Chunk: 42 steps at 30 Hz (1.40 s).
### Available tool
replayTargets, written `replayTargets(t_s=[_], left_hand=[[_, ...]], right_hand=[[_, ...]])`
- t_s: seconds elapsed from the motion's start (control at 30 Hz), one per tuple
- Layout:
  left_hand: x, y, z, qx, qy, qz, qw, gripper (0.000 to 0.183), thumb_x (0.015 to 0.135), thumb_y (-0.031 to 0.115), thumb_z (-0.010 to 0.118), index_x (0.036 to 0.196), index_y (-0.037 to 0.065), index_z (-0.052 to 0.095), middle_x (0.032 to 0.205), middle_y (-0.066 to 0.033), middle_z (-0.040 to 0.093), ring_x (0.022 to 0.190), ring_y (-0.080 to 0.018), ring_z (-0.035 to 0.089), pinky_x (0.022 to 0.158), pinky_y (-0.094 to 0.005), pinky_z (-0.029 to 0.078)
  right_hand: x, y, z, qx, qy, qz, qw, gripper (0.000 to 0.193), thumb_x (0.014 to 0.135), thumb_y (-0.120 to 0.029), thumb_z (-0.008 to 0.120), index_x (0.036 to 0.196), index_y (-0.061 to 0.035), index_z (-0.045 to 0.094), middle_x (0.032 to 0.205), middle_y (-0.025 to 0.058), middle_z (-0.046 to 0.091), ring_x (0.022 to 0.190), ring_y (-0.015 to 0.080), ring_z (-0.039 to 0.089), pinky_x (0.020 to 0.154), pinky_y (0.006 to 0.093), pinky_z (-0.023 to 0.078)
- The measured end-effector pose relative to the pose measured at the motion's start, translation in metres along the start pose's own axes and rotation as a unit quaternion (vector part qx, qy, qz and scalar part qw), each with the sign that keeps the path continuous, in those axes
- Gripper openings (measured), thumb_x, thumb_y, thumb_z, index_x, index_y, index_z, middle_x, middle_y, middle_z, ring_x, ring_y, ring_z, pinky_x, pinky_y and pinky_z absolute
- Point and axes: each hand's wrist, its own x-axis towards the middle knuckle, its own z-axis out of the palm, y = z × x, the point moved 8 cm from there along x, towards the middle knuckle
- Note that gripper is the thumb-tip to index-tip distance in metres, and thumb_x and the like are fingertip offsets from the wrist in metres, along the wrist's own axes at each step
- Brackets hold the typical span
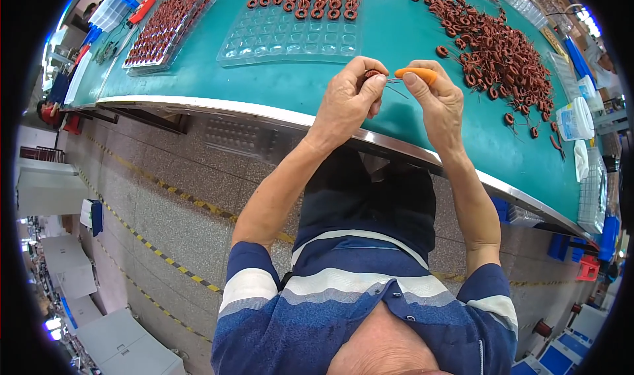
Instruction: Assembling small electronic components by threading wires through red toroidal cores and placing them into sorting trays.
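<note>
Both of my hands meet above the near edge of the green table (264,88). Pinched in my left hand (345,101) is a small ring coil (372,75) wound with copper-coloured wire, its thin wire leads pointing right. My right hand (441,104) is closed around a tool with a stubby orange handle (419,75). The tool's working end lies beside the coil's leads; it is too small to make out what kind it is. Beyond my hands stands a clear plastic tray (254,51), its far pockets filled with rows of similar coils (318,8).
A large loose pile of coils (495,55) covers the table's right side. At the left is another filled tray (165,32). A white tub (576,119) and a wire basket (593,193) line the right edge. Below, yellow-black tape (165,256) marks the floor.
</note>
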Motion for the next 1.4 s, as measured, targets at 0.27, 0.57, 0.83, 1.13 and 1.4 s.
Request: replayTargets(t_s=[0.27,0.57,0.83,1.13,1.4], left_hand=[[-0.005,0.009,0.004,-0.058,0.01,0.033,0.998,0.01,0.097,0.008,0.047,0.102,0.001,0.05,0.067,-0.0011,0.051,0.055,-0.0076,0.05,0.049,-0.023,0.042],[-0.006,0.008,-0.007,0.042,-0.017,0.018,0.999,0.021,0.096,0.01,0.05,0.114,-0.001,0.05,0.069,-0.0018,0.054,0.06,-0.0081,0.053,0.056,-0.0234,0.046],[-0.008,0.013,-0.011,0.012,-0.001,0.047,0.999,0.023,0.095,0.01,0.054,0.115,-0.001,0.05,0.07,-0.0018,0.054,0.061,-0.0083,0.054,0.056,-0.0234,0.046],[-0.018,0.031,-0.011,0.1,0.035,0.102,0.989,0.02,0.094,0.01,0.055,0.111,0.0,0.052,0.066,-0.0015,0.055,0.058,-0.0077,0.053,0.054,-0.0235,0.043],[-0.014,0.015,-0.016,-0.003,-0.002,0.042,0.999,0.021,0.096,0.016,0.054,0.108,-0.001,0.052,0.068,-0.0029,0.054,0.059,-0.0096,0.055,0.055,-0.0236,0.045]], right_hand=[[0.004,0.02,0.009,0.173,-0.017,0.149,0.973,0.024,0.091,-0.021,0.063,0.093,0.0017,0.07,0.097,0.0043,0.064,0.087,0.0128,0.057,0.079,0.0271,0.045],[0.003,0.027,0.018,0.16,-0.017,0.161,0.974,0.034,0.092,-0.031,0.061,0.101,0.0012,0.067,0.093,0.0045,0.065,0.089,0.0112,0.058,0.08,0.0271,0.046],[-0.015,0.03,0.022,0.166,-0.068,0.175,0.968,0.04,0.096,-0.034,0.055,0.108,0.0024,0.063,0.091,0.006,0.064,0.08,0.0095,0.059,0.069,0.0219,0.048],[-0.01,-0.001,0.016,0.122,0.01,0.116,0.986,0.035,0.096,-0.029,0.056,0.09,0.003,0.069,0.071,0.0063,0.065,0.061,0.0112,0.058,0.059,0.0235,0.046],[-0.001,0.005,0.014,0.105,0.036,0.078,0.991,0.033,0.091,-0.028,0.065,0.103,0.0027,0.064,0.072,0.0047,0.063,0.064,0.0081,0.058,0.058,0.0201,0.043]])
